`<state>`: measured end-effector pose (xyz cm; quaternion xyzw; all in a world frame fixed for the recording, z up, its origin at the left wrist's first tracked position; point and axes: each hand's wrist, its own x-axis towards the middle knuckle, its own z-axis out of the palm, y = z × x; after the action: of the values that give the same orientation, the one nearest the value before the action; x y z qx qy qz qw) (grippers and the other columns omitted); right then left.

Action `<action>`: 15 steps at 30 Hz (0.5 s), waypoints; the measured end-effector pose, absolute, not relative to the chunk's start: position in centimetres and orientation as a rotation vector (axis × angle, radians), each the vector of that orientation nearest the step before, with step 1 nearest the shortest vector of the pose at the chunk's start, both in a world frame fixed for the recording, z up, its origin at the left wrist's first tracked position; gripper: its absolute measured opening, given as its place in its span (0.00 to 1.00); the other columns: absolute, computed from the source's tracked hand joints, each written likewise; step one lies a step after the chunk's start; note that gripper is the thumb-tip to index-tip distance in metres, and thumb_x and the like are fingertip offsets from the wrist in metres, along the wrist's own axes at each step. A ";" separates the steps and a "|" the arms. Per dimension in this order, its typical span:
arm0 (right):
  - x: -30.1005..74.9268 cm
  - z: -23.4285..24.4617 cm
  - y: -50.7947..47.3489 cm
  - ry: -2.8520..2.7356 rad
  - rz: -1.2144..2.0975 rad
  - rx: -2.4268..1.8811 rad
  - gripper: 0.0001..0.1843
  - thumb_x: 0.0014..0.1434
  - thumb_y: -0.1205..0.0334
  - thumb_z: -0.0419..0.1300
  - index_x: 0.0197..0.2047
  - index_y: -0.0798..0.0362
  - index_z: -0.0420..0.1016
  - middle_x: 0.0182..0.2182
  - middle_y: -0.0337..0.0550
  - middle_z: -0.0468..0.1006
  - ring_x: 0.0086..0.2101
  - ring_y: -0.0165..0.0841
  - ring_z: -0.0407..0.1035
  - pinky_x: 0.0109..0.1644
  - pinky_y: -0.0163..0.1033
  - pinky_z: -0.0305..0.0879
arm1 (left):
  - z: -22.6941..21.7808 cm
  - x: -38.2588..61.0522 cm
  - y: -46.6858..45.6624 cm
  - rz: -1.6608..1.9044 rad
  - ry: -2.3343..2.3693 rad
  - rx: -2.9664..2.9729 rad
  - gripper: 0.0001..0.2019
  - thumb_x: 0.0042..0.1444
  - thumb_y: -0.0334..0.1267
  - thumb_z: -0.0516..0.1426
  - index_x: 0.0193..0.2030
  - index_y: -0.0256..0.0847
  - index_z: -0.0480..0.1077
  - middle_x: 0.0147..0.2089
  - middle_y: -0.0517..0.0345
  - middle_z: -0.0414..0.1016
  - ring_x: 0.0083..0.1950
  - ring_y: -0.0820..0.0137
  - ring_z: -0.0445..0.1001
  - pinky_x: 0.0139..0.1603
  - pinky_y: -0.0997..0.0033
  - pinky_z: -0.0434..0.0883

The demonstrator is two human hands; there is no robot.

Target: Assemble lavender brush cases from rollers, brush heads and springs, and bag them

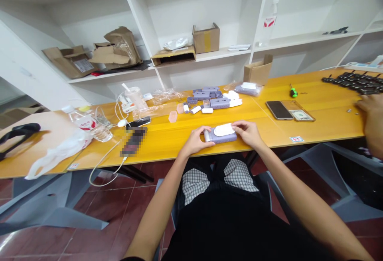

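A purple plastic case (225,138) lies near the table's front edge, with a white oval piece (224,129) on its top. My left hand (197,140) grips the left end of the case, thumb at the front and fingers behind. At the right end, my right hand (247,132) pinches the edge of the white oval piece. Behind them lie several purple case parts (220,103), small white pieces (207,110) and translucent pinkish cups (172,116).
A dark phone (279,110) lies to the right beside a brown case with a banknote, near a green-black screwdriver (293,91). Another person's hand (372,111) is at far right by black parts. A water bottle (89,125) and charging cable (103,159) are at left.
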<state>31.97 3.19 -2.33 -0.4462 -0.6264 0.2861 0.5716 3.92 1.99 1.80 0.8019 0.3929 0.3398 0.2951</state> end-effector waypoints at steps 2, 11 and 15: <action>32.0 -2.3 3.2 -1.468 0.672 -1.049 0.11 0.57 0.50 0.70 0.37 0.49 0.85 0.38 0.46 0.88 0.40 0.44 0.81 0.51 0.53 0.77 | 1.7 3.9 2.0 0.898 1.051 2.127 0.24 0.48 0.41 0.73 0.50 0.44 0.72 0.61 0.53 0.78 0.62 0.56 0.77 0.66 0.53 0.70; 30.2 -0.7 1.8 -1.627 0.444 -1.018 0.06 0.62 0.59 0.64 0.36 0.47 0.85 0.35 0.44 0.85 0.39 0.43 0.78 0.49 0.51 0.74 | 1.7 3.8 2.1 0.886 1.110 2.139 0.31 0.48 0.43 0.73 0.59 0.45 0.71 0.60 0.53 0.79 0.58 0.56 0.77 0.63 0.55 0.72; 30.0 -1.2 2.0 -1.582 0.483 -1.022 0.06 0.62 0.58 0.65 0.37 0.48 0.84 0.37 0.45 0.85 0.40 0.43 0.78 0.50 0.51 0.74 | 1.7 3.8 2.2 0.876 1.097 2.142 0.33 0.49 0.44 0.73 0.61 0.45 0.71 0.62 0.52 0.78 0.61 0.55 0.76 0.65 0.53 0.71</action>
<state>30.00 2.00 -1.21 -0.4340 -0.6723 0.2050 0.5635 3.79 2.22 1.66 0.8013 0.4105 0.3277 0.2864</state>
